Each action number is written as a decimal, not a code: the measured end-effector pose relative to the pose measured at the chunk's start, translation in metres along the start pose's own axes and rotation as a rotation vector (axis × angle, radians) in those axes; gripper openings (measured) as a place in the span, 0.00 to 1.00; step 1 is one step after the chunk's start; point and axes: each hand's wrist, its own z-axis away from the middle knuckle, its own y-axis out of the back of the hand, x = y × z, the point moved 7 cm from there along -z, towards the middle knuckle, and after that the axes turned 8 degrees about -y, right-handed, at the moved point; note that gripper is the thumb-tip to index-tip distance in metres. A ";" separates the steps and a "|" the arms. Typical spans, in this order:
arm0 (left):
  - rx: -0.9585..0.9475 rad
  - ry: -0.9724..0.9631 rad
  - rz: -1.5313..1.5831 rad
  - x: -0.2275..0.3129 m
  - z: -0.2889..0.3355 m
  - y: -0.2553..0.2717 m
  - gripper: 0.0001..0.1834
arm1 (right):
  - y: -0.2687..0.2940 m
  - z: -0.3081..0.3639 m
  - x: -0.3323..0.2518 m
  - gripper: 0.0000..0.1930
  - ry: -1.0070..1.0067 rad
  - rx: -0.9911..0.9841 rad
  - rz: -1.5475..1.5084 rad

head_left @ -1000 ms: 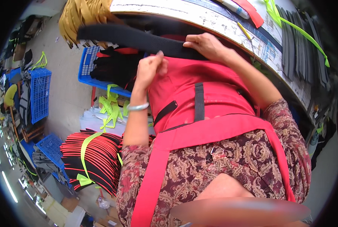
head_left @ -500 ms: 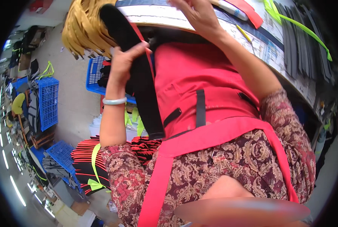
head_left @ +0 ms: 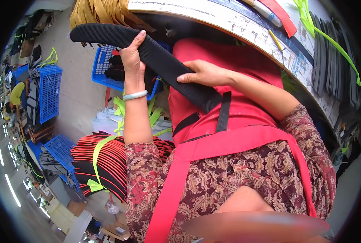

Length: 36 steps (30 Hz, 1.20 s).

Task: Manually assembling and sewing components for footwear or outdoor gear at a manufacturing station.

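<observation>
A long black padded fabric strip with a mesh-like surface slants across in front of me. Its rounded end points to the upper left, and its other end lies against my red apron. My left hand, below a pale bangle, is closed round the strip's upper half, thumb on top. Lower down, my right hand grips the same strip with the thumb over its face; the fingers underneath are hidden.
A worn white workbench curves across the top, carrying a yellow pen, a red strip and grey strips. Golden bands hang off its left end. At left are a blue crate and a tied bundle of red-edged black pieces.
My right hand has come down from the bench and taken hold of the strip. The strip has turned from near upright to a slant, its red edge out of sight.
</observation>
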 end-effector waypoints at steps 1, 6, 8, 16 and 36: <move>0.104 -0.048 0.007 -0.001 0.005 0.011 0.10 | -0.004 -0.003 -0.003 0.23 -0.057 -0.016 -0.008; -0.062 0.220 0.150 -0.065 0.057 -0.001 0.11 | -0.002 -0.005 0.008 0.23 -0.144 -0.026 0.157; 0.037 0.151 0.072 -0.060 0.051 0.021 0.09 | -0.003 -0.001 0.018 0.22 -0.178 -0.029 0.138; -0.038 0.288 0.412 -0.081 0.070 0.023 0.12 | 0.011 -0.003 0.034 0.13 -0.342 -0.009 -0.041; -0.007 0.216 0.149 -0.102 0.115 -0.014 0.08 | 0.039 -0.006 0.037 0.18 -0.166 0.313 0.084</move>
